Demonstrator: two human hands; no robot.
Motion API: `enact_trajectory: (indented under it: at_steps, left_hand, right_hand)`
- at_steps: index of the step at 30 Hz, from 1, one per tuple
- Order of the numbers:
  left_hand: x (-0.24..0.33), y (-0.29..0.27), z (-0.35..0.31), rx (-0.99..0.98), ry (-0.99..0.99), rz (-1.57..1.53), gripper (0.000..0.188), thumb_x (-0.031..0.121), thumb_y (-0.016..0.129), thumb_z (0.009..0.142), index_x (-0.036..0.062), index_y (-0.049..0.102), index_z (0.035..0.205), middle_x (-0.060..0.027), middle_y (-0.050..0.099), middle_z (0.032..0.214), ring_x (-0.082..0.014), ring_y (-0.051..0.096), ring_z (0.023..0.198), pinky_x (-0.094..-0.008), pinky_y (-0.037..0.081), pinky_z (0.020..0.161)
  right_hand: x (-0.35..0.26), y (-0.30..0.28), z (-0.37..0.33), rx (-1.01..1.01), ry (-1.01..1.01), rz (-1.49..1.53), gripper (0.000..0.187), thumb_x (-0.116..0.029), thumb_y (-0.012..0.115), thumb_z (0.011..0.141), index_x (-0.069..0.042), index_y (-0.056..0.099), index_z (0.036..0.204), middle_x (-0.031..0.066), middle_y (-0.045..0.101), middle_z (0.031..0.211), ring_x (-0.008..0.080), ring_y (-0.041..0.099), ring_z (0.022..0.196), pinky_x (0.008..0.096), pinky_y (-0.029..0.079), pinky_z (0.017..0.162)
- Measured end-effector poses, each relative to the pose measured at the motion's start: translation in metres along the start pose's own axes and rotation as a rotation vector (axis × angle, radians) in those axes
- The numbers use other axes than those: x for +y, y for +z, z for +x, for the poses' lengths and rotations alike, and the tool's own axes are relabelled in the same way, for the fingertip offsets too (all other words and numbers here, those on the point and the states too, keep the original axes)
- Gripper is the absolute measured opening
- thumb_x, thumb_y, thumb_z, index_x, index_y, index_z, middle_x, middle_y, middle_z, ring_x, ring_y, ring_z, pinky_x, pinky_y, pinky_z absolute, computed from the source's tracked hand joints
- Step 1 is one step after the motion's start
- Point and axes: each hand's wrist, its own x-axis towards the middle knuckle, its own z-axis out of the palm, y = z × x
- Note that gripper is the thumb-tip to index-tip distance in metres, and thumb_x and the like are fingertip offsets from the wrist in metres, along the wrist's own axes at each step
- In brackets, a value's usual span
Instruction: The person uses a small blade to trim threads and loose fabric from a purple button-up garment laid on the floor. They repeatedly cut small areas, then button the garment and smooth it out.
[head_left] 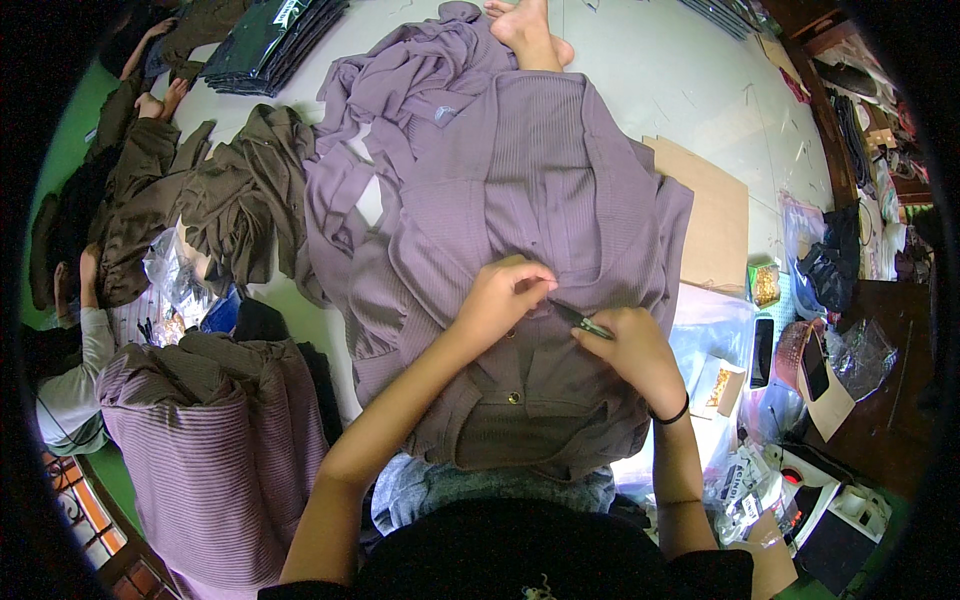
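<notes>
A mauve ribbed cardigan (440,240) lies spread over my lap and the pale floor in front of me, its neckline pointing away. Small gold buttons (514,398) show along its front. My left hand (508,298) is closed in a pinch at the front edge of the cardigan, thumb against fingertips. Whether a loose thread is also between them is too small to tell. In my right hand (632,350) are small thread snips (584,321) with dark blades, their tip pointing at the cloth beside my left fingertips.
More mauve garments (400,75) and dark brown ones (245,190) lie beyond and left. A tall mauve fabric pile (215,460) stands near left. On the right are cardboard (705,215), a phone (763,352) and a small box (718,385). A co-worker's sleeve (85,370) and a bare foot (530,35) show.
</notes>
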Motion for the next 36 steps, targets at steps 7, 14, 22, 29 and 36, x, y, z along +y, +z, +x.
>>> enact_trajectory:
  at_steps: [7, 14, 22, 29, 36]
  left_hand:
    - [-0.003, 0.001, 0.000, 0.021, 0.061, 0.041, 0.010, 0.007, 0.063, 0.077, -0.0006, 0.063, 0.084, -0.0043, 0.056, 0.073, -0.0084, 0.055, 0.057, -0.0209, 0.046, 0.052]
    - [0.000, 0.000, -0.001, 0.007, 0.037, 0.002, 0.008, 0.007, 0.062, 0.078, 0.0011, 0.064, 0.084, -0.0042, 0.054, 0.074, -0.0083, 0.053, 0.057, -0.0212, 0.045, 0.051]
    - [-0.001, 0.000, -0.001, 0.000, 0.012, -0.027, 0.009, 0.007, 0.062, 0.077, 0.0014, 0.064, 0.084, -0.0040, 0.052, 0.074, -0.0086, 0.051, 0.059, -0.0207, 0.045, 0.051]
    - [0.002, -0.005, -0.001, 0.058, 0.057, -0.123, 0.009, 0.005, 0.061, 0.078, -0.0003, 0.062, 0.086, -0.0052, 0.053, 0.078, -0.0092, 0.052, 0.063, -0.0204, 0.046, 0.054]
    - [0.052, -0.083, -0.093, 0.481, -0.017, 0.625, 0.009, 0.005, 0.062, 0.075, 0.0004, 0.063, 0.083, -0.0113, 0.061, 0.088, -0.0225, 0.059, 0.080, -0.0287, 0.046, 0.070]
  right_hand:
    - [-0.001, -0.005, 0.001, -0.050, 0.038, 0.024, 0.030, -0.026, 0.062, 0.074, 0.004, 0.060, 0.073, 0.0206, 0.050, 0.056, 0.0288, 0.051, 0.048, 0.0340, 0.039, 0.052]
    - [-0.005, -0.005, 0.005, -0.059, -0.008, -0.081, 0.029, -0.027, 0.062, 0.073, 0.003, 0.062, 0.073, 0.0211, 0.052, 0.058, 0.0330, 0.053, 0.054, 0.0357, 0.041, 0.055]
    - [-0.004, 0.002, 0.005, -0.033, 0.015, -0.177, 0.026, -0.026, 0.063, 0.072, 0.000, 0.063, 0.074, 0.0200, 0.055, 0.061, 0.0340, 0.055, 0.058, 0.0370, 0.042, 0.056]
    - [-0.005, 0.004, 0.002, 0.000, 0.027, -0.162, 0.025, -0.024, 0.063, 0.073, 0.001, 0.062, 0.073, 0.0197, 0.055, 0.062, 0.0342, 0.056, 0.060, 0.0370, 0.042, 0.056]
    - [-0.005, -0.023, -0.008, 0.094, 0.044, -0.015, 0.028, -0.021, 0.064, 0.072, 0.001, 0.056, 0.087, 0.0189, 0.059, 0.078, 0.0340, 0.058, 0.072, 0.0346, 0.044, 0.061]
